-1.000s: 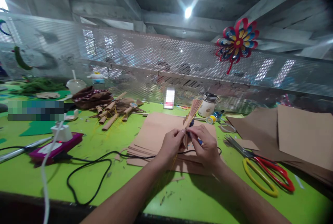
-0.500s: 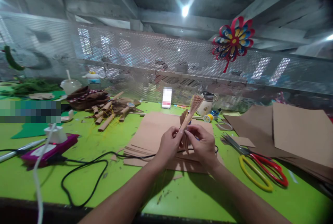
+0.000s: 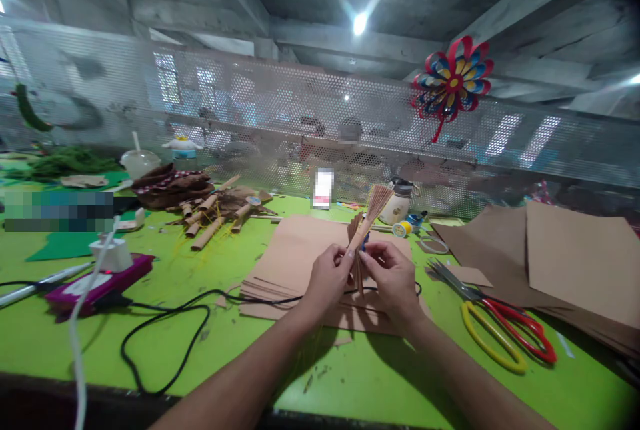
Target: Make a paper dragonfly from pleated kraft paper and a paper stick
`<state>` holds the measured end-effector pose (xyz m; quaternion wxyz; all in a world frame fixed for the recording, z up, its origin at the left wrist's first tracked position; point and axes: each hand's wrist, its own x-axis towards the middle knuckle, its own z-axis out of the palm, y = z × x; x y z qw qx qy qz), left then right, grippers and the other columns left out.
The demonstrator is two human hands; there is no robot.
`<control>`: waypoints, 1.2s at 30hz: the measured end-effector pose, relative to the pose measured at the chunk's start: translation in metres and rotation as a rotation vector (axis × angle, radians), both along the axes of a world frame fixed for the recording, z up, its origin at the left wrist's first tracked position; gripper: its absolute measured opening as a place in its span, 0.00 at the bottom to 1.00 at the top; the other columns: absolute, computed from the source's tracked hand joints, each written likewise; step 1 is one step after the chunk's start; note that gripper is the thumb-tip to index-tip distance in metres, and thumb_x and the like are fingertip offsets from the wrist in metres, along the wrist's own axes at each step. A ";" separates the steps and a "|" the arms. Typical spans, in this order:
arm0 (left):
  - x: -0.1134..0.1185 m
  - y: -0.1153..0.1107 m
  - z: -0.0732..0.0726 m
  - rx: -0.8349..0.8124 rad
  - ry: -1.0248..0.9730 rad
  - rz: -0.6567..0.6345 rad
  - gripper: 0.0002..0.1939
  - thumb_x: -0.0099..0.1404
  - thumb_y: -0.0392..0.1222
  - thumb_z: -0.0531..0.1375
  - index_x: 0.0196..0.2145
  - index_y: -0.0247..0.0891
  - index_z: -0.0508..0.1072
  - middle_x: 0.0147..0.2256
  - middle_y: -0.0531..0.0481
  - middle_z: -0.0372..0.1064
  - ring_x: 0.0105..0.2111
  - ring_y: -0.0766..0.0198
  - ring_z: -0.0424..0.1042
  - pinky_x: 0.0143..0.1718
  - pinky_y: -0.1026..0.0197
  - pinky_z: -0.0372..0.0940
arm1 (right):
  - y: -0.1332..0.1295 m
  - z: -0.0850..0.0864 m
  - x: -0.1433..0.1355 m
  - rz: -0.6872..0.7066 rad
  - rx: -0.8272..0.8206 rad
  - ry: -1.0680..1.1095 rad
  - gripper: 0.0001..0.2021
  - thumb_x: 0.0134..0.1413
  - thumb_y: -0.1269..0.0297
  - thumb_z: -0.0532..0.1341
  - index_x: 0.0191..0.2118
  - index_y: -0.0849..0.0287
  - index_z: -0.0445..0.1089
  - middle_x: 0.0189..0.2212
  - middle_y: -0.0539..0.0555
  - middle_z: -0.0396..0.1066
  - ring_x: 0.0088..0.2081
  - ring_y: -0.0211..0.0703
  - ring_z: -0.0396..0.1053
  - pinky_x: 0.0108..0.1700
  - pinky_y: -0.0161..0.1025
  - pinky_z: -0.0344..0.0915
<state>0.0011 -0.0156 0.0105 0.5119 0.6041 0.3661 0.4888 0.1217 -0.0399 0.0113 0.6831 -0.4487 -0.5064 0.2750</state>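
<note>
A pleated brown paper piece [image 3: 379,204] stands tilted up to the right above a stack of brown paper sheets [image 3: 295,243]. My left hand [image 3: 330,273] is closed around its lower middle, the thumb lying along a fold. At the right side of the folds, my right hand [image 3: 393,277] has thumb and forefinger pinched together close to the paper; what lies between those fingertips is too small to name. A small blue thing [image 3: 365,241] shows just behind the folds. More pleats hang down between the two hands.
Scissors with red and yellow handles [image 3: 493,323] lie at right, beside large brown sheets [image 3: 580,263]. A black cable [image 3: 200,297] crosses the green table [image 3: 225,363] from a purple power strip [image 3: 100,283]. Paper rolls [image 3: 207,233], a jar [image 3: 397,203] and a yellow spool [image 3: 401,229] stand farther back.
The whole view has shifted slightly. My right fingertips have moved a little away from the folds, and more of the small blue thing shows. My left hand keeps its hold.
</note>
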 end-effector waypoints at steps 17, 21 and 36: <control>-0.004 -0.004 0.006 -0.031 -0.050 -0.071 0.15 0.62 0.50 0.50 0.24 0.37 0.65 0.22 0.51 0.68 0.20 0.65 0.65 0.22 0.64 0.59 | -0.007 0.009 0.002 0.179 -0.175 0.126 0.14 0.40 0.58 0.68 0.26 0.60 0.65 0.18 0.47 0.66 0.20 0.34 0.61 0.24 0.33 0.59; -0.004 -0.003 0.006 -0.014 -0.027 -0.040 0.17 0.61 0.54 0.52 0.26 0.36 0.66 0.22 0.51 0.68 0.20 0.65 0.65 0.22 0.64 0.59 | -0.006 0.008 0.001 0.169 -0.183 0.127 0.15 0.39 0.56 0.68 0.25 0.60 0.65 0.17 0.46 0.64 0.19 0.34 0.60 0.23 0.34 0.59; -0.004 -0.005 0.012 -0.124 -0.062 -0.042 0.13 0.55 0.48 0.57 0.22 0.35 0.66 0.18 0.52 0.67 0.17 0.68 0.63 0.20 0.66 0.57 | -0.009 0.008 0.001 0.188 -0.177 0.068 0.15 0.42 0.54 0.67 0.24 0.61 0.66 0.16 0.45 0.61 0.20 0.32 0.57 0.23 0.32 0.55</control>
